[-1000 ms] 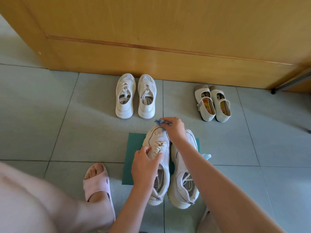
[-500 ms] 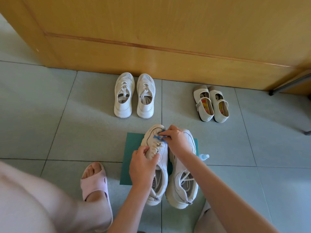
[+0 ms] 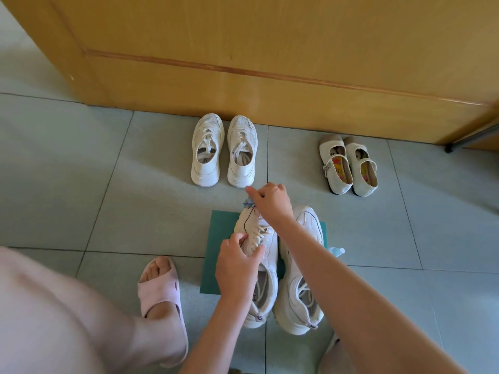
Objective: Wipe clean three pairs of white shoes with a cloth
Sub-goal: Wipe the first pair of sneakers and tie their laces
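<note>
Two chunky white sneakers stand side by side on a green mat (image 3: 216, 238) in front of me. My left hand (image 3: 237, 263) grips the left sneaker (image 3: 266, 276) over its laces. My right hand (image 3: 270, 201) pinches a small blue cloth (image 3: 248, 203) at that sneaker's toe; most of the cloth is hidden under my fingers. The right sneaker (image 3: 305, 279) lies partly under my right forearm. A second white sneaker pair (image 3: 224, 151) stands by the wooden door. A pair of small white strap shoes (image 3: 348, 166) stands at the right.
The wooden door (image 3: 270, 63) closes off the far side of the grey tiled floor (image 3: 81, 184). My left foot in a pink slipper (image 3: 159, 295) is beside the mat. A small clear bottle (image 3: 337, 251) lies right of the sneakers. A dark metal leg (image 3: 464, 141) shows at far right.
My right hand with the cloth slid back along the left sneaker's top, then forward again to its toe tip. My left hand kept its hold on the laces.
</note>
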The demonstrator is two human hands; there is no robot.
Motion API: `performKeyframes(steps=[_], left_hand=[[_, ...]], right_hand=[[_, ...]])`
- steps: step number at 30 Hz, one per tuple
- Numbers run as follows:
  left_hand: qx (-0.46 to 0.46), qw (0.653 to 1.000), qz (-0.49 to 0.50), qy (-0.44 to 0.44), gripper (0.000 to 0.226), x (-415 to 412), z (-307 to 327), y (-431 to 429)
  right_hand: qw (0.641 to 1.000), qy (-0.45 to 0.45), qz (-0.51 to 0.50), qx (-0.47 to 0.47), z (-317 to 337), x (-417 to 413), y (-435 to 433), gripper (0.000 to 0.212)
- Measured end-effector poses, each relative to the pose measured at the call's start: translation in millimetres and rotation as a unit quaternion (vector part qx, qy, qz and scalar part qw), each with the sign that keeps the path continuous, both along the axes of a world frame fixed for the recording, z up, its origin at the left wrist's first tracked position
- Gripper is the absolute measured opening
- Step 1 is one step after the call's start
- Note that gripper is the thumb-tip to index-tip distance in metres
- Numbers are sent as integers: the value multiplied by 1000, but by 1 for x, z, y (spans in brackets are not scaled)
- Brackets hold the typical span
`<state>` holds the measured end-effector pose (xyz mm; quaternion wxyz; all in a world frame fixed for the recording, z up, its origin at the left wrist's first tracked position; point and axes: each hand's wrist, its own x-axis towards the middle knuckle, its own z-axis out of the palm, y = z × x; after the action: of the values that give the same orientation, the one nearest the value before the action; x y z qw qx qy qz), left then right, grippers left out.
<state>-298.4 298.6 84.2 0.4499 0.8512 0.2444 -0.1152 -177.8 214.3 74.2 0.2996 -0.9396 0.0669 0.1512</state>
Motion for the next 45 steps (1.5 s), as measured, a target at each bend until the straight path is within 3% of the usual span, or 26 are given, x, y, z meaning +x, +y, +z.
performKeyframes(steps=[4, 12, 16, 27, 31, 34, 36, 38, 41, 45], left_hand=[[5, 1000, -2, 1, 39, 0, -2, 0], [12, 1000, -8, 3, 40, -1, -2, -1], [24, 999, -21, 0, 41, -2, -2, -2], [32, 999, -24, 4, 37, -1, -2, -1], [27, 999, -20, 5, 36, -2, -2, 0], [37, 999, -20, -5, 35, -3, -2, 0], [40, 999, -20, -8, 34, -3, -3, -1], [44, 999, -18, -10, 33, -3, -3, -2], [47, 999, -18, -12, 35, -4, -2, -2], [44, 999, -21, -10, 35, -4, -1, -2]], right_hand=[[998, -38, 41, 26, -1, -4, -8, 10], [985, -28, 170, -2, 1, -9, -21, 21], [989, -32, 141, -1, -1, -4, -16, 25], [999, -34, 34, 13, -8, 13, -9, 12], [997, -71, -26, -22, -14, 19, -17, 11], [995, -49, -60, 69, -1, 24, -25, 9], [991, -36, -11, 132, 13, 21, -16, 11], [991, -15, 110, 77, 14, 16, -2, 15], [946, -17, 285, -152, 3, 5, 15, 22], [952, -61, 240, -180, -6, 8, 15, 19]])
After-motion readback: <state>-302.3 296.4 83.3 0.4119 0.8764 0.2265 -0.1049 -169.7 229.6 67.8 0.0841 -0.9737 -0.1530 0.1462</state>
